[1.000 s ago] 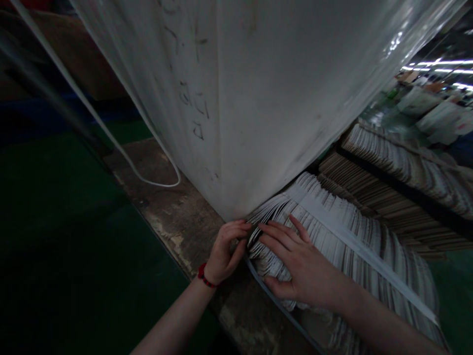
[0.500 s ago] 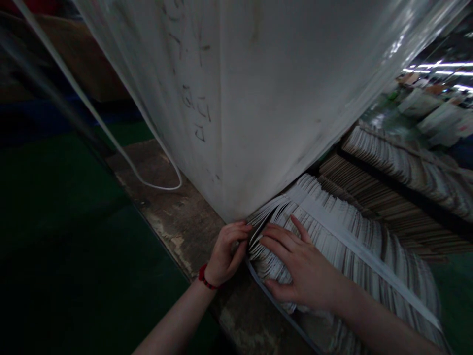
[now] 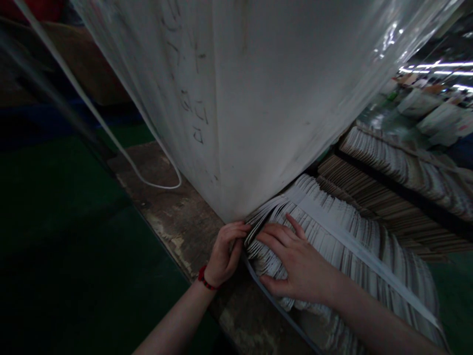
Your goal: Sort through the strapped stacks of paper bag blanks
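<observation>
A long bundle of thin pale sheets (image 3: 332, 231), perhaps paper or cardboard, stands on edge at the right. A flat white strap (image 3: 364, 259) runs along its top. My left hand (image 3: 227, 250), with a red and black band (image 3: 205, 278) at its wrist, is closed at the bundle's near end, its fingertips pinching the edges of the end sheets. Fingers apart, my right hand (image 3: 297, 264) rests on the sheets just to the right, its fingertips beside a dark gap between the end sheets and the others.
A tall white block (image 3: 273, 93) wrapped in clear plastic, with handwritten marks, stands right behind the hands. Under it lies a worn brown board (image 3: 173, 217). A white cord (image 3: 99, 123) loops at the left. More stacked sheets (image 3: 399, 197) stand at the right, above a green floor (image 3: 74, 236).
My right hand has shifted slightly left along the sheets. The left hand keeps its place, and the end sheets lean a little further toward it.
</observation>
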Motion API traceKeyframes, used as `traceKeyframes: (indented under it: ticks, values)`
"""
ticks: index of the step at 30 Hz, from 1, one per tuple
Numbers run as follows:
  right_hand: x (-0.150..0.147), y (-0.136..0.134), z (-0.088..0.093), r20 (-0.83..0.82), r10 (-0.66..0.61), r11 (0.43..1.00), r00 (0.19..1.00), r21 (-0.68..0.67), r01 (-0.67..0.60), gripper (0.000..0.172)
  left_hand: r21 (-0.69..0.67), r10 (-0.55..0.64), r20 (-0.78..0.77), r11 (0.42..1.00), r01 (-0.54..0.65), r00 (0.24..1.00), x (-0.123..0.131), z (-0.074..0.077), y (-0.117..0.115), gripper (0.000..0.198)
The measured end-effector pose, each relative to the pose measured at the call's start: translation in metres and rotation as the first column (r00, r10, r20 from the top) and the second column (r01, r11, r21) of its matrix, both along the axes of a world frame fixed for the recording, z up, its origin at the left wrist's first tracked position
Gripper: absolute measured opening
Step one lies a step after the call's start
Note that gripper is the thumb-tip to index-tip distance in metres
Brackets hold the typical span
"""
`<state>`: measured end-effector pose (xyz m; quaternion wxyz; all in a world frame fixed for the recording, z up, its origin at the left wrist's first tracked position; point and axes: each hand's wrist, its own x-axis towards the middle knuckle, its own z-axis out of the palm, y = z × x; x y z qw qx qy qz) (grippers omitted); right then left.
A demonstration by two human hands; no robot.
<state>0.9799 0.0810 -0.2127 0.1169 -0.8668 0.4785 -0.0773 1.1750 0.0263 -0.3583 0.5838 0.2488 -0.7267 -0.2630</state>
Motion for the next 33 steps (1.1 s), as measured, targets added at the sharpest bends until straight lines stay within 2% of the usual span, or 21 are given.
traceKeyframes:
  ticks: [9, 15, 20, 23, 28, 33]
  values:
    - [-0.002, 0.0, -0.002, -0.011, 0.048, 0.998, 0.999, -0.03, -0.048, 0.063, 0.013, 0.012, 0.001, 1.0, -0.012, 1.0, -0.001, -0.002, 0.001, 0.034]
    - [0.002, -0.005, -0.005, 0.075, 0.0, 1.0, 0.997, -0.009, 0.0, 0.063, 0.015, 0.009, 0.0, 1.0, -0.009, 1.0, -0.002, -0.003, 0.002, 0.034]
    - [0.002, -0.007, -0.004, 0.075, -0.007, 1.0, 0.997, 0.006, 0.007, 0.067, 0.025, -0.003, -0.011, 1.0, 0.003, 1.0, -0.002, -0.002, 0.003, 0.035]
    - [0.0, -0.009, -0.002, 0.089, 0.007, 0.999, 0.996, 0.033, -0.01, 0.061, 0.052, -0.011, -0.017, 0.999, 0.012, 1.0, 0.0, -0.001, 0.003, 0.033]
    - [0.0, -0.014, -0.004, 0.122, -0.002, 1.0, 0.993, 0.026, -0.001, 0.033, 0.058, -0.022, -0.035, 0.998, 0.024, 0.999, 0.0, -0.001, 0.005, 0.033]
    - [-0.001, -0.013, -0.004, 0.068, 0.008, 0.999, 0.998, -0.034, -0.005, 0.033, 0.051, -0.003, -0.04, 0.999, 0.005, 0.999, -0.003, -0.005, 0.005, 0.032]
